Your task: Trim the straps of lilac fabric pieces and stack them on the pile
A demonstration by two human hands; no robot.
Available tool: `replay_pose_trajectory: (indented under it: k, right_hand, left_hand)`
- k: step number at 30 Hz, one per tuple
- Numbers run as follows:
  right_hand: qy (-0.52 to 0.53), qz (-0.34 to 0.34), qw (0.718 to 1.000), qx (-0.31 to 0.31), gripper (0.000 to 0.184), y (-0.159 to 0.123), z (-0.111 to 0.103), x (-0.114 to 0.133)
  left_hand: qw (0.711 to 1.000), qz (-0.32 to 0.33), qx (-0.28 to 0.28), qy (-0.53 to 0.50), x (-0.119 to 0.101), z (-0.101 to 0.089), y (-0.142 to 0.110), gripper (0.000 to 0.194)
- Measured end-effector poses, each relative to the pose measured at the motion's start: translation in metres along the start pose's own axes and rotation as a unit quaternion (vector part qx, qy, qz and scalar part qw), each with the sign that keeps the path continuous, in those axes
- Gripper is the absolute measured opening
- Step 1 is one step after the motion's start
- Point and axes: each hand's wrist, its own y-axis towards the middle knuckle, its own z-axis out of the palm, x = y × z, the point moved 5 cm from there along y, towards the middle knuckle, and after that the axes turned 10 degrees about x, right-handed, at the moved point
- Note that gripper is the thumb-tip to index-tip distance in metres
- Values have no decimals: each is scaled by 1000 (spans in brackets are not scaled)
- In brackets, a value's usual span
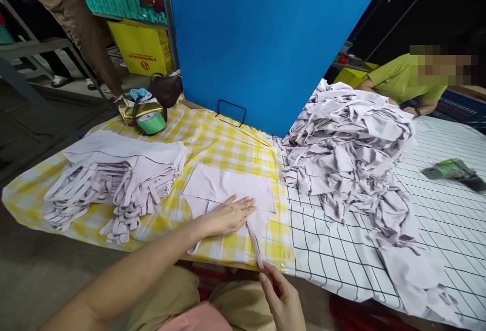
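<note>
A pale lilac camisole top (228,181) lies spread on the yellow checked tablecloth in front of me. My left hand (228,216) rests flat on its lower half, fingers stretched out and together. At the table's front edge my right hand (280,290) pinches the end of one shoulder strap (255,242), which runs taut from the garment. The other strap lies partly hidden under my left forearm. To the left sits a neat stack of matching tops (125,169), their looped straps hanging towards the front edge.
A large heap of lilac garments (353,143) covers the white grid cloth (319,250) at right. A blue panel (266,42) stands behind. Tape rolls (150,118) and a dark bag (166,89) sit at back left. A person in a yellow-green shirt (398,75) is beyond the heap.
</note>
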Motion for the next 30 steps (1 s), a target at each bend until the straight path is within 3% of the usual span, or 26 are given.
replay_pose_trajectory:
  k: [3,5,7,9,12,16,22,26,30]
  right_hand:
    - [4,-6,998,-61,56,0,-14,9]
    - [-49,-36,994,-91,47,14,-27,30]
    - [-133,-65,984,-96,36,43,-39,57]
    - [-213,-73,968,-112,31,78,-48,84]
    - [-299,-39,941,-153,22,130,-54,112]
    - [-309,-48,940,-137,10,172,-40,128]
    - [-274,-62,953,-108,16,184,-28,124]
    - [-218,-58,968,-109,5,184,-33,122]
    - [-138,-64,987,-43,34,171,-44,136]
  left_hand:
    - [999,-18,-41,-23,10,-15,-2,46]
    - [986,-109,-126,-21,31,-37,-11,47]
    - [941,-275,-197,-2,59,-58,-29,44]
    - [879,-428,-210,8,86,-72,-51,40]
    - [832,-523,-186,-5,112,-78,-68,37]
    - [826,-536,-170,-33,129,-78,-68,34]
    - [858,-479,-172,-66,134,-80,-63,14]
    - [871,-430,-219,-91,119,-82,-64,10]
    - [877,-369,-275,-142,91,-84,-80,7]
